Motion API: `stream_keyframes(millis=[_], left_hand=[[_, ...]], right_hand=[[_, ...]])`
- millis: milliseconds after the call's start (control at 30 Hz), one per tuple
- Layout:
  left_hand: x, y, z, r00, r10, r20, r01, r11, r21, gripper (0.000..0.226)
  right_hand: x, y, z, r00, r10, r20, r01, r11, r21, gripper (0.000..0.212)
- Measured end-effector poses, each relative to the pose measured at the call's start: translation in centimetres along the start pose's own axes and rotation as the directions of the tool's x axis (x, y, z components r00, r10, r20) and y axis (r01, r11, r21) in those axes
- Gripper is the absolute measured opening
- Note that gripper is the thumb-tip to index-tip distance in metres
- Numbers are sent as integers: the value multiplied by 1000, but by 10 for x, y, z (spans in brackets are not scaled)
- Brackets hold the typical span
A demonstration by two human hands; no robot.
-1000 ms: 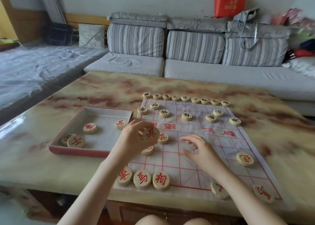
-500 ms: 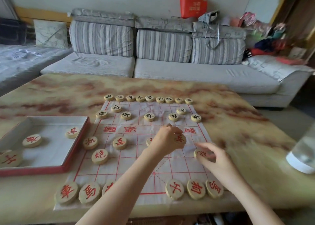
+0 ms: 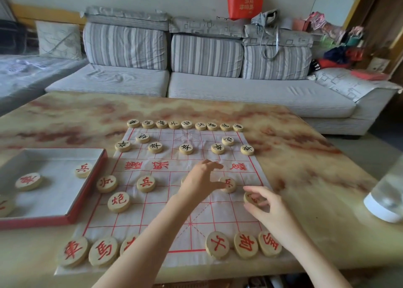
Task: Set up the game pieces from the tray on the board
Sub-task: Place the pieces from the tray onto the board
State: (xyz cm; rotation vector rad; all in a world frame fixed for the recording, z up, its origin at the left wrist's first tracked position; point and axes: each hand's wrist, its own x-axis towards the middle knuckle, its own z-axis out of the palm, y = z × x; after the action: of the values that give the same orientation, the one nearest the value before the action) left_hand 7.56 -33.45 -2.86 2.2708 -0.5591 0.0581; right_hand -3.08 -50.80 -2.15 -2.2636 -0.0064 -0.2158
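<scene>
Wooden and marked with a red character, a soldier disc [image 3: 228, 184] lies flat on the cloth board [image 3: 218, 218], in the near side's soldier row, towards the board's right edge. The left hand [image 3: 201, 178] is over it with the thumb against the disc's left side and the other fingers spread and lifted clear, so it pinches nothing. Just nearer the right edge, the right hand [image 3: 268, 207] curls its fingertips round a half-hidden disc [image 3: 250, 197] on the board; its character cannot be read.

What matters next is probably the tray [image 3: 56, 191] at the table's [image 3: 305, 178] left edge, just beside the board's left edge. A spare soldier [image 3: 83, 170] lies near the tray's far right corner, well left of both hands. The left hand is the nearer one and would go back across the row. The discs are round, so no axis needs matching; the soldier row's open point seems to be at the board's right edge
</scene>
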Motion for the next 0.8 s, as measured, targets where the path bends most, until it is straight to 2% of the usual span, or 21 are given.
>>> stream_keyframes(millis=[133,300,500,700,800], left_hand=[[-22,-11,-49,994,-4,-105,3,1000,-5,42],[-62,-38,-108,968,-98,-230,94,995,-28,35],[-99,-64,-140,944,-152,-293,150,988,-30,32],[-131,-90,-185,905,-177,-387,212,976,49,29],[-146,-114,-210,874,-229,-428,311,941,131,31]], right_hand=[[3,-20,10,1000,-21,19,20,1000,21,36],[9,-58,41,991,-93,100,94,996,-7,31],[23,-100,83,971,-138,193,134,990,35,35],[33,-135,114,949,-193,248,202,979,-9,35],[41,-153,138,933,-224,280,232,973,2,35]])
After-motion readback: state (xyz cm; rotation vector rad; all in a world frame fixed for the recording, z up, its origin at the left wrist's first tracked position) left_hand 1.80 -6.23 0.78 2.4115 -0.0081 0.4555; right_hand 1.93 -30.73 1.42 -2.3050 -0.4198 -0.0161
